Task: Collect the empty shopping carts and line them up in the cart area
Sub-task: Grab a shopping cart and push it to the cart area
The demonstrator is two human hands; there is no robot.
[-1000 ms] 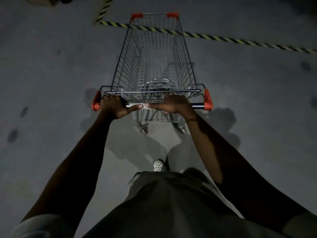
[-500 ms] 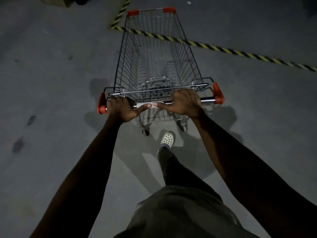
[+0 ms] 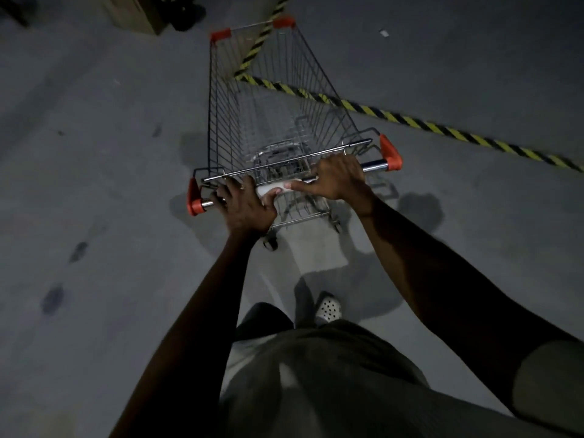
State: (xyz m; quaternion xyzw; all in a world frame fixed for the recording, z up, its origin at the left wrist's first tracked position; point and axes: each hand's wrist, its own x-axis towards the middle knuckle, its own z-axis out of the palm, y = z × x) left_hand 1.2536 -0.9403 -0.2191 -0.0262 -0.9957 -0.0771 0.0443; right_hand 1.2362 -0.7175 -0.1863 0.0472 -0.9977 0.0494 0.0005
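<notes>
An empty wire shopping cart (image 3: 278,99) with orange corner caps stands on the grey floor straight ahead of me, its nose pointing away and slightly left. My left hand (image 3: 245,205) grips the left part of its push bar (image 3: 374,167). My right hand (image 3: 336,178) grips the bar just right of centre, thumb lying along it. The basket holds nothing. The cart's front end is past the corner of the yellow-and-black striped floor tape (image 3: 410,120).
The striped tape runs from the cart out to the right and a second strip goes up toward the top edge. A brown box (image 3: 132,12) and a dark object (image 3: 186,17) sit at the top left. Dark stains mark the floor on the left.
The cart has rolled forward across the striped tape and swung its nose to the left. Both hands kept their grip on the push bar. My feet have stepped forward.
</notes>
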